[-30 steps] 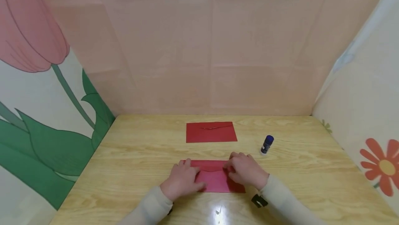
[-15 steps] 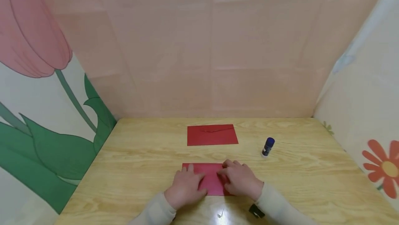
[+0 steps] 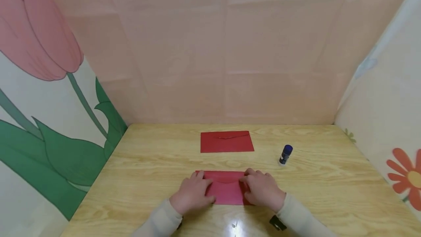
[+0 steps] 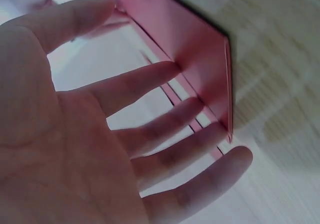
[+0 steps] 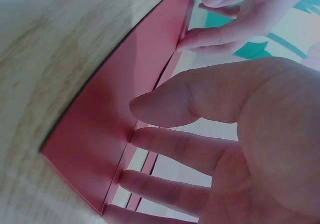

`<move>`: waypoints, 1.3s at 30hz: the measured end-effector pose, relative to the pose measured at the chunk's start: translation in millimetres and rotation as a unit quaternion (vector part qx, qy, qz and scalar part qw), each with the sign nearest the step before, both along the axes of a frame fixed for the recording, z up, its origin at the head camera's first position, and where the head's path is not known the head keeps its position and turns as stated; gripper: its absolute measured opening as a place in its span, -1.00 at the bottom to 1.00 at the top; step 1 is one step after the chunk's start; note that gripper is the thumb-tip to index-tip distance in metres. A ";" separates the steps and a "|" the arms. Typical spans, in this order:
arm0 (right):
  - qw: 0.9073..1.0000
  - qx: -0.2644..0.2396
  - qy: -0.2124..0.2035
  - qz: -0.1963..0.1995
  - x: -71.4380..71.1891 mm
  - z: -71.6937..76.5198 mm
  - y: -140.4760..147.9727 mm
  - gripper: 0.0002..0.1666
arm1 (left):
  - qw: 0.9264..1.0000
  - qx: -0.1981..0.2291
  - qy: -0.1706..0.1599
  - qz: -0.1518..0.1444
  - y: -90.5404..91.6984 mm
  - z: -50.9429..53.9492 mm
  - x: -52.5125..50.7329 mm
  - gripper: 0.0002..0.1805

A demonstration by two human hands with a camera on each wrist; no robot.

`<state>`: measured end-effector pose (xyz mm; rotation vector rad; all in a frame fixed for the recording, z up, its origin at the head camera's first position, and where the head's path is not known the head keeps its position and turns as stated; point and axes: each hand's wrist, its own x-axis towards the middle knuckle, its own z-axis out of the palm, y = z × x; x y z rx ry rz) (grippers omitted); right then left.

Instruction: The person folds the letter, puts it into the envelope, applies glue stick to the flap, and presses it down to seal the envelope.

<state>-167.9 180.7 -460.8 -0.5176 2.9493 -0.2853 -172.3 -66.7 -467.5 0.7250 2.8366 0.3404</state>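
A red envelope [image 3: 227, 195] lies flat on the table in front of me, its curved flap [image 3: 225, 176] along the far side. At its left end my left hand [image 3: 192, 193] rests with fingertips by the far edge and the thumb near the front. My right hand [image 3: 264, 190] touches the right end in a similar way. In the left wrist view, outstretched fingers of the left hand [image 4: 120, 119] meet the envelope [image 4: 195, 49] along its edge. The right wrist view has the right hand's [image 5: 235, 119] fairly straight fingers on the envelope [image 5: 100, 119].
Farther back lies a second red envelope [image 3: 227, 144]. A glue stick [image 3: 285, 155] with a blue cap stands to its right on the wooden table [image 3: 148, 164]. A small black device [image 3: 277, 223] is under the right wrist. Printed cloths surround the table.
Half a second ago the flap's curved line was not visible and the hands were closer together; now the line shows again and the hands are farther apart. The view has shifted slightly.
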 end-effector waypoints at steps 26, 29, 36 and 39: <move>0.999 0.000 0.030 -0.010 -38.2 -0.7 8.1 -0.47 | 0.998 0.043 -0.053 0.006 1.8 9.3 -51.2 -0.31; 1.000 -0.001 0.020 -0.010 -41.6 1.7 7.8 -0.48 | 0.998 0.044 -0.046 0.001 1.5 6.0 -55.4 -0.31; 1.000 -0.008 0.004 -0.009 -39.3 -0.4 8.0 -0.45 | 0.997 0.052 -0.049 -0.001 0.6 0.7 -53.2 -0.32; 1.000 -0.012 0.009 -0.004 -37.4 -1.8 7.7 -0.45 | 0.997 0.057 -0.049 -0.001 0.6 -0.3 -50.2 -0.33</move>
